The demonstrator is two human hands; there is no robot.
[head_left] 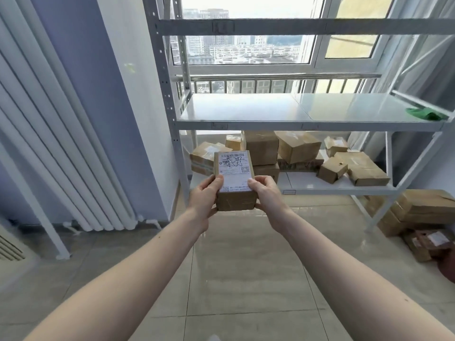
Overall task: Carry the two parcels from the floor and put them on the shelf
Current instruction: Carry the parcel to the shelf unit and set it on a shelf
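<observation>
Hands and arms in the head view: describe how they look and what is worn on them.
Both arms are bare up to the frame edge, no sleeves visible. The left hand and right hand wear no gloves; no rings, watch or bracelets visible. Nails look short and unpainted.

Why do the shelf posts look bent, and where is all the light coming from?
In the head view, the wide-angle lens bows the shelf posts and the radiator toward the edges; daylight pours through the window behind, putting a sheen on the floor tiles; the parcel held between the left hand and right hand stays sharp, its label readable.
</observation>
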